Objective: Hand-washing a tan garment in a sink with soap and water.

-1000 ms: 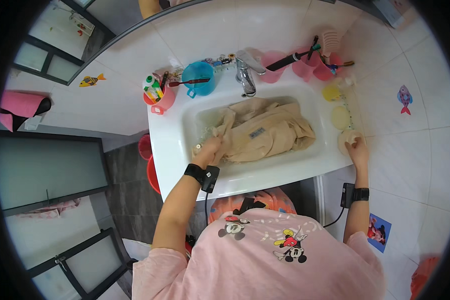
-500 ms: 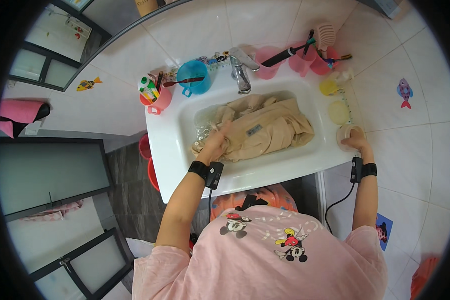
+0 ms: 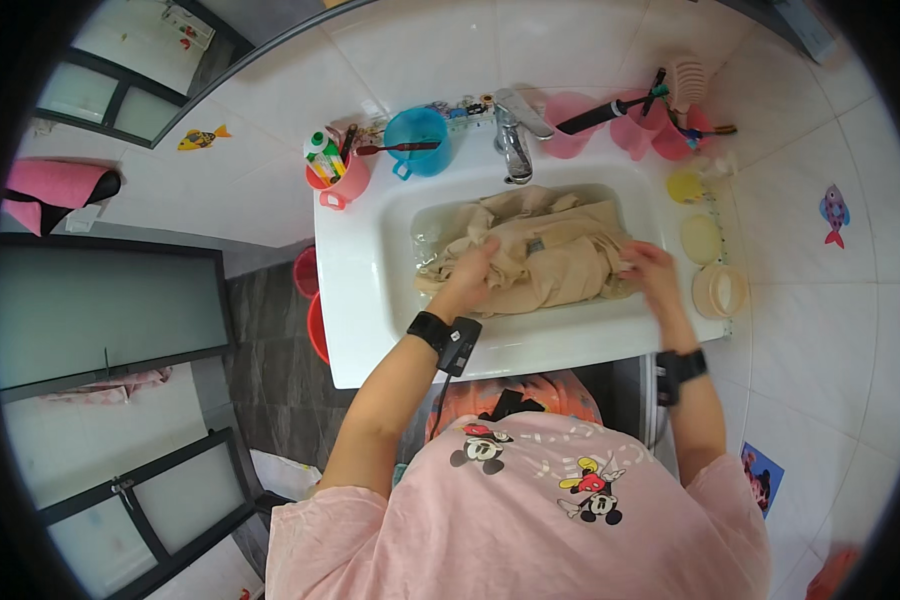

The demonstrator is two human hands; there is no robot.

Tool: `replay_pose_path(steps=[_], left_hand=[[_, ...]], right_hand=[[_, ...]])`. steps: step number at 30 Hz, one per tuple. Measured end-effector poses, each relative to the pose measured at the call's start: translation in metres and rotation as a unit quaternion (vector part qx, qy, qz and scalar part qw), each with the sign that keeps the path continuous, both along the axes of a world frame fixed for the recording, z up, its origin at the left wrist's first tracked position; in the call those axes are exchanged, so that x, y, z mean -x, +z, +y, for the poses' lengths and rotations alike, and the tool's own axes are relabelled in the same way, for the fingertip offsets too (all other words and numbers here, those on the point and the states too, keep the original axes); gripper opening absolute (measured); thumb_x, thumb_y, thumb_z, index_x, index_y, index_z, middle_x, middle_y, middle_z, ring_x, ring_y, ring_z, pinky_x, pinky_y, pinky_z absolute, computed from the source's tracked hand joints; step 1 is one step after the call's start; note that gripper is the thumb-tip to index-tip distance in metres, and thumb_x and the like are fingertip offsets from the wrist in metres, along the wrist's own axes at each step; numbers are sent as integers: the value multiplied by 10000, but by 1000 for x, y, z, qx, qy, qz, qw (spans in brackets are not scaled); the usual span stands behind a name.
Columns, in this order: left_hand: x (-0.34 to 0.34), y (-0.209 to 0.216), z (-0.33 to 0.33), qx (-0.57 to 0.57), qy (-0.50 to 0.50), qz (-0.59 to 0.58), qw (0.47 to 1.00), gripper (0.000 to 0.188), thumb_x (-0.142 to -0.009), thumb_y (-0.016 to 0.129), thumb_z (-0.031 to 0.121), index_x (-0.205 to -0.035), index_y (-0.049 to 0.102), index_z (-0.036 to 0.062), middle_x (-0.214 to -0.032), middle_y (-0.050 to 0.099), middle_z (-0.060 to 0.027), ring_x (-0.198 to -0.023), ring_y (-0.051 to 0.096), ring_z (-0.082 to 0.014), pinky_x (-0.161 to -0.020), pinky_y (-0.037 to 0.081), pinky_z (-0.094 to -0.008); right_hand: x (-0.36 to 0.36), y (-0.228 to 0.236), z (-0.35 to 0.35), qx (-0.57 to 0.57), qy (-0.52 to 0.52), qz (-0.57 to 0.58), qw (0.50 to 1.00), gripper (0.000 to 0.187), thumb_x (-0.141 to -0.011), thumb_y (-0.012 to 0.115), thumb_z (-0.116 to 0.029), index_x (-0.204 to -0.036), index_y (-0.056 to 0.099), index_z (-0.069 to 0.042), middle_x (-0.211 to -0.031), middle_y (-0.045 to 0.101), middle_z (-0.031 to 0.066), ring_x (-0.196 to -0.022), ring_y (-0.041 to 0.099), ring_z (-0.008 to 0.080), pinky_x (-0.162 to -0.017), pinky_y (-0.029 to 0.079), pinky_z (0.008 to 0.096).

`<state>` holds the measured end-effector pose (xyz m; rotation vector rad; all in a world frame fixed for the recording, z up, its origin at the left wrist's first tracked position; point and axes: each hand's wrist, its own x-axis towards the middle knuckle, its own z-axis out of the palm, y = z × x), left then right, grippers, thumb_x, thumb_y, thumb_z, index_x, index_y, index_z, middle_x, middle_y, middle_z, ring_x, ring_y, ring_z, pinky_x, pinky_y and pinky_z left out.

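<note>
Head view: left hand [image 3: 468,282] grips beige cloth [image 3: 568,280] in the white basin [image 3: 540,334]; right hand [image 3: 656,280], at the cloth's right end, has an unclear hold. Firm, low handling should limit splashing toward the far tap [image 3: 515,148].

garment [image 3: 565,280]: beige | sink [image 3: 360,300]: white | handled cup [image 3: 425,163]: blue | shirt [image 3: 530,535]: pink, cartoon print | floor [image 3: 275,370]: dark grey | wristband [image 3: 428,329]: black

On my feed I see a toothbrush [image 3: 395,148] across a blue cup [image 3: 426,163], a comb [image 3: 687,82] and a yellow fish sticker [image 3: 202,138].
</note>
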<state>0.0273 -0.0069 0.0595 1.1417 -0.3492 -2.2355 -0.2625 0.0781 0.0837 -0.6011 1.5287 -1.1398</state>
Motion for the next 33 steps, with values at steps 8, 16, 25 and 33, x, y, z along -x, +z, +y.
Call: replay_pose_path(steps=[8,16,25,33], left_hand=[[33,-1,19,-11,17,3,1000,341,-905,406,277,-1141,440,34,-1081,530,-81,-976,520,-185,-820,444,-332],[16,15,22,-80,40,25,996,444,-892,398,361,-1191,410,34,-1137,501,-99,-1041,492,-223,-887,414,-354],[-33,70,-2,39,65,-83,994,440,-899,408,347,-1157,426,-10,-1128,499,-139,-1017,508,-239,-829,450,-369],[0,7,-9,13,106,36,994,430,-913,359,363,-1172,417,25,-1124,521,-101,-1001,533,-237,-816,463,-370]], right_hand=[[-204,-89,-52,85,24,169,982,557,-898,361,-379,-1235,351,64,-1262,387,213,-1201,351,281,-999,259,306],[-198,-24,-47,89,135,147,976,633,-902,289,-426,-1314,201,47,-1374,197,220,-1283,186,302,-1041,141,335],[-82,-21,-58,207,363,417,807,185,-801,538,-188,-865,586,-22,-747,550,125,-787,495,290,-714,377,376],[-116,-2,-62,122,102,-427,890,255,-832,489,-219,-1008,528,-40,-1028,522,63,-955,494,203,-847,389,289]])
